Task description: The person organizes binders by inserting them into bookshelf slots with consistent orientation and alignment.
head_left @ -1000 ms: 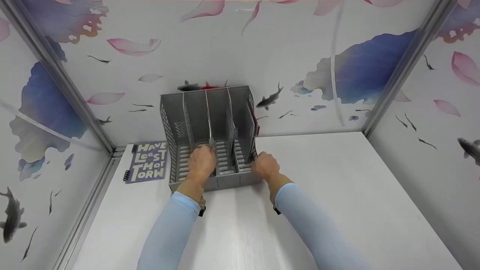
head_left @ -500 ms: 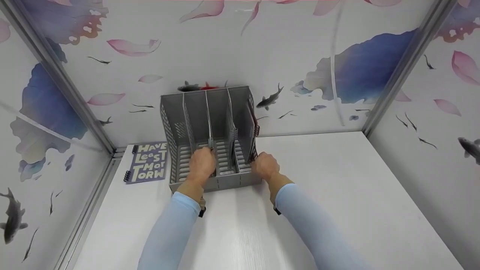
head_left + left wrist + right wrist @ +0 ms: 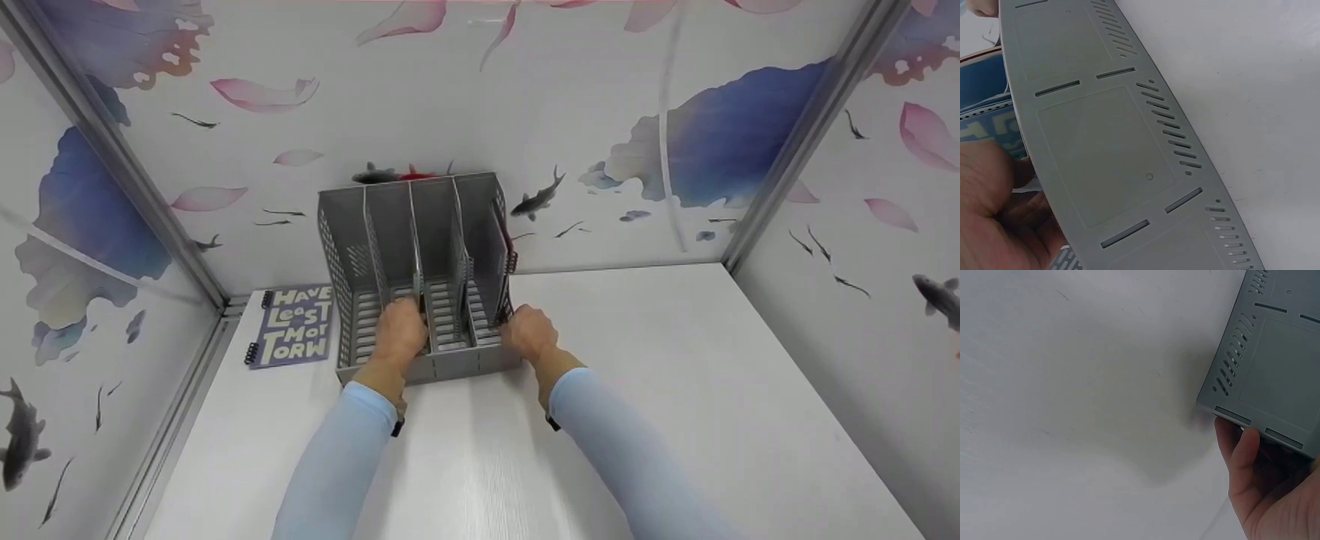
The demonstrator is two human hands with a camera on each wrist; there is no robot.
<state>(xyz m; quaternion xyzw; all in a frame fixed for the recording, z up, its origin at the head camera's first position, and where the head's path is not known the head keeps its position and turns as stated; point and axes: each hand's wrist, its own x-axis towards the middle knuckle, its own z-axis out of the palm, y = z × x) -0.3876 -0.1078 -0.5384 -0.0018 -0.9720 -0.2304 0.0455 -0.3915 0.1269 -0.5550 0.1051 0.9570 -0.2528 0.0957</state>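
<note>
A grey file organizer (image 3: 456,365) with upright dividers stands against the back wall. My left hand (image 3: 401,330) reaches over its low front edge, fingers curled by the middle divider, and grips a thin spiral notebook (image 3: 418,283) standing there, mostly hidden by the hand. In the left wrist view a blue lettered cover (image 3: 982,79) shows behind that hand. With curled fingers my right hand (image 3: 531,330) holds the organizer's front right corner; the right wrist view shows the fingers (image 3: 1248,447) against the side wall.
A purple lettered spiral notebook (image 3: 291,326) lies flat on the white table (image 3: 660,390), left of the organizer. A red-edged notebook (image 3: 510,251) stands in the rightmost compartment, and another thin spiral one (image 3: 469,270) beside a divider. Printed panels enclose the table at the back and sides.
My left hand has shifted very slightly, and the notebook's coil by the middle divider has moved a little left with it. The right hand and organizer stay in place.
</note>
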